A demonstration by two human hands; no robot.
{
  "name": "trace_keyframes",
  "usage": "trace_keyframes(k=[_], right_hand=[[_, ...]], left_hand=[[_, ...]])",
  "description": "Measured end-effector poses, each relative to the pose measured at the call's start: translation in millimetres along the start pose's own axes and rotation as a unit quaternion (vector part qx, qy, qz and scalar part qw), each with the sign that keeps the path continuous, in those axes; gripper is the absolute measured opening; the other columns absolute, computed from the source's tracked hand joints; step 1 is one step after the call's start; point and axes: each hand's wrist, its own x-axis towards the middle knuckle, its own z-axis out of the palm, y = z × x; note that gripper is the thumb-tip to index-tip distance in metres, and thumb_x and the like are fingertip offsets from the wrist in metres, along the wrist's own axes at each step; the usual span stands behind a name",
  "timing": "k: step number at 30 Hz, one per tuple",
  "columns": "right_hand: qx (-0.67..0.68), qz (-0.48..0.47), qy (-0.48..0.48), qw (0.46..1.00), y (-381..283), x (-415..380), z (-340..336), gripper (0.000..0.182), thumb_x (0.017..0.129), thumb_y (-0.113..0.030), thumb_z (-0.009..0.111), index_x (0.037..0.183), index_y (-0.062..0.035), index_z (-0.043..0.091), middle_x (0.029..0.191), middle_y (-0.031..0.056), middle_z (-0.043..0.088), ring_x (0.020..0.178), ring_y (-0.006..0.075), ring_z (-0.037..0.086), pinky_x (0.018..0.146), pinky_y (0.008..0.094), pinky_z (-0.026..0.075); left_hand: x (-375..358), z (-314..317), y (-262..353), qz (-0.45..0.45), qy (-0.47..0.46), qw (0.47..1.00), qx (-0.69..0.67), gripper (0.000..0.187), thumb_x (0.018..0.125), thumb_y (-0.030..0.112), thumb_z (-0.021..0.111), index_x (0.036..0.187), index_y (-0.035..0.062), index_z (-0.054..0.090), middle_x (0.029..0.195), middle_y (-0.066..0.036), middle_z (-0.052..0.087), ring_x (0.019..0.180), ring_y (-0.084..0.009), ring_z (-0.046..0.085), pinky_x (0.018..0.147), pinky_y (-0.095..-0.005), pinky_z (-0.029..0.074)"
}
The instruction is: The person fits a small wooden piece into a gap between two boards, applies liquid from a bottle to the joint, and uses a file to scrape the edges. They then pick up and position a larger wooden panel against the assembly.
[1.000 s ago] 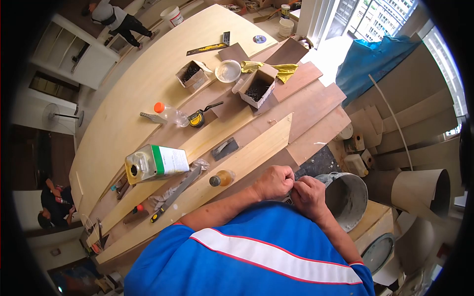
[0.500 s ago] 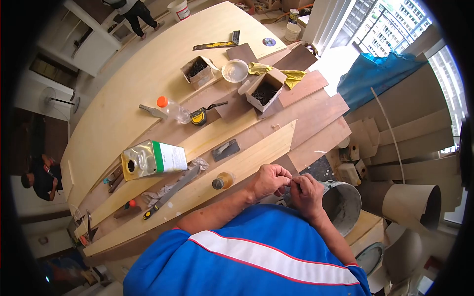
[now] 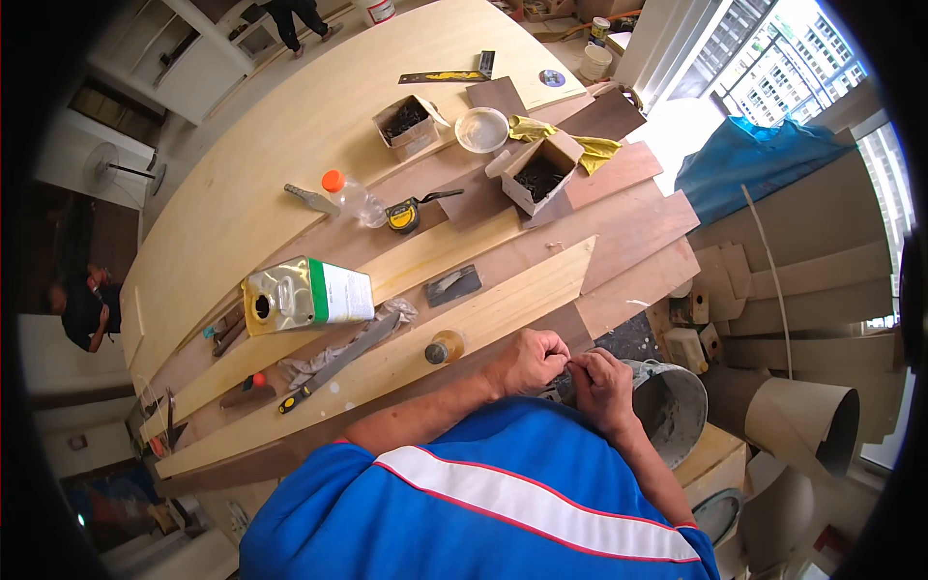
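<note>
My left hand (image 3: 531, 363) and my right hand (image 3: 603, 388) meet just in front of my blue shirt, fingers curled and fingertips pinched close together. Anything between them is too small to make out. Left of my left hand, a small bottle (image 3: 446, 347) with a dark cap stands on a pale plank (image 3: 522, 290). Beside my right hand sits a grey, stained bucket (image 3: 684, 411). Farther left lie a handsaw (image 3: 338, 365) with a black-and-yellow handle and a metal can (image 3: 307, 295) with a green-and-white label.
Two boxes of dark screws or nails, one the nearer box (image 3: 538, 176), stand beyond the planks with a tape measure (image 3: 403, 216), a clear bottle (image 3: 355, 200) and a square (image 3: 445, 76). Rolled sheet material (image 3: 802, 416) leans at right. Two people are in the background, one person (image 3: 89, 309) at left.
The view has shifted slightly, so the bench items appear a little farther right and lower. My hands stay pinched together, with the left fingers turned slightly.
</note>
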Motion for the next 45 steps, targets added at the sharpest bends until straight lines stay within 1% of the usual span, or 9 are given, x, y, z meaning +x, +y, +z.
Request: trace_keyframes(k=[8, 17, 20, 22, 25, 27, 31, 35, 45], right_hand=[[0.024, -0.084, 0.137, 0.987, -20.9, 48.5, -16.1, 0.013, 0.086, 0.008, 0.066, 0.093, -0.0019, 0.062, 0.080, 0.0134, 0.066, 0.067, 0.0325, 0.065, 0.059, 0.0382, 0.050], [0.095, -0.190, 0.394, 0.894, -47.2, 220.4, -41.7, 0.008, 0.093, 0.006, 0.060, 0.098, 0.0008, 0.063, 0.088, 0.0090, 0.064, 0.071, 0.0134, 0.060, 0.064, 0.0268, 0.049], [0.008, -0.009, 0.371, 0.929, 5.1, 290.5, 11.6, 0.008, 0.087, -0.005, 0.059, 0.091, -0.0010, 0.064, 0.087, 0.0176, 0.068, 0.075, 0.0368, 0.065, 0.072, 0.0425, 0.055], [-0.046, 0.295, 0.026, 0.954, 42.8, 310.5, 40.7, 0.043, 0.087, -0.037, 0.069, 0.110, -0.0003, 0.071, 0.110, 0.0260, 0.069, 0.108, 0.0411, 0.066, 0.095, 0.0424, 0.053], [-0.108, 0.268, 0.084, 0.954, 47.4, 286.7, 48.0, 0.083, 0.082, -0.060, 0.076, 0.133, 0.0037, 0.063, 0.140, 0.0298, 0.056, 0.136, 0.0410, 0.051, 0.111, 0.0462, 0.044], [-0.066, 0.078, 0.163, 0.981, 77.7, 258.0, 44.7, 0.082, 0.084, -0.056, 0.077, 0.138, 0.0032, 0.060, 0.140, 0.0297, 0.056, 0.131, 0.0396, 0.055, 0.107, 0.0454, 0.047], [0.234, 0.174, -0.035, 0.956, 70.4, 125.1, 18.1, 0.037, 0.092, -0.017, 0.078, 0.121, 0.0045, 0.070, 0.105, 0.0119, 0.074, 0.095, 0.0144, 0.068, 0.086, 0.0312, 0.055], [0.314, 0.295, -0.140, 0.891, 39.0, 25.9, 4.4, 0.025, 0.091, -0.014, 0.078, 0.109, 0.0023, 0.076, 0.100, 0.0079, 0.075, 0.090, 0.0110, 0.066, 0.081, 0.0296, 0.054], [0.385, 0.348, 0.091, 0.850, 42.5, -41.3, 8.3, 0.017, 0.091, -0.014, 0.080, 0.096, 0.0024, 0.077, 0.086, 0.0041, 0.074, 0.076, 0.0065, 0.063, 0.067, 0.0230, 0.051]], left_hand=[[8.4, 10.1, -39.7, -0.040, 0.056, 0.997, 0.039, 0.021, 0.095, 0.016, 0.058, 0.093, -0.0007, 0.069, 0.074, -0.005, 0.068, 0.066, -0.0115, 0.065, 0.061, -0.0293, 0.054], [2.1, 10.0, -38.6, -0.042, -0.022, 0.999, 0.009, 0.020, 0.093, 0.017, 0.059, 0.094, -0.0004, 0.070, 0.074, -0.002, 0.067, 0.064, -0.0098, 0.063, 0.059, -0.0273, 0.052], [-0.2, 7.0, -32.4, -0.068, -0.013, 0.997, 0.028, 0.019, 0.091, 0.015, 0.060, 0.092, 0.0001, 0.071, 0.074, -0.003, 0.068, 0.064, -0.0099, 0.063, 0.060, -0.0278, 0.052], [-1.7, 8.3, -35.8, -0.057, -0.012, 0.997, 0.049, 0.019, 0.090, 0.015, 0.061, 0.093, -0.0002, 0.072, 0.075, -0.004, 0.069, 0.065, -0.0101, 0.064, 0.060, -0.0278, 0.053], [0.5, -0.1, -30.8, -0.033, 0.006, 0.998, 0.046, 0.018, 0.090, 0.014, 0.064, 0.094, -0.0009, 0.073, 0.077, -0.004, 0.070, 0.065, -0.0104, 0.065, 0.062, -0.0273, 0.053], [-6.1, -0.2, -33.1, -0.050, 0.031, 0.998, -0.008, 0.018, 0.090, 0.014, 0.066, 0.096, -0.0017, 0.074, 0.078, -0.005, 0.071, 0.067, -0.0103, 0.066, 0.063, -0.0267, 0.053], [1.6, -9.3, -22.8, -0.085, 0.087, 0.983, -0.137, 0.012, 0.093, 0.008, 0.069, 0.098, -0.0027, 0.073, 0.084, -0.005, 0.073, 0.073, -0.0099, 0.067, 0.065, -0.0252, 0.055], [15.0, -4.6, -15.0, -0.072, 0.106, 0.968, -0.217, 0.009, 0.094, 0.005, 0.071, 0.100, -0.0018, 0.072, 0.084, -0.004, 0.071, 0.075, -0.0098, 0.066, 0.068, -0.0239, 0.056], [26.8, 38.8, 1.0, -0.109, 0.007, 0.975, -0.192, 0.010, 0.097, 0.006, 0.068, 0.102, -0.0026, 0.069, 0.084, -0.005, 0.071, 0.074, -0.0099, 0.065, 0.070, -0.0243, 0.055]])
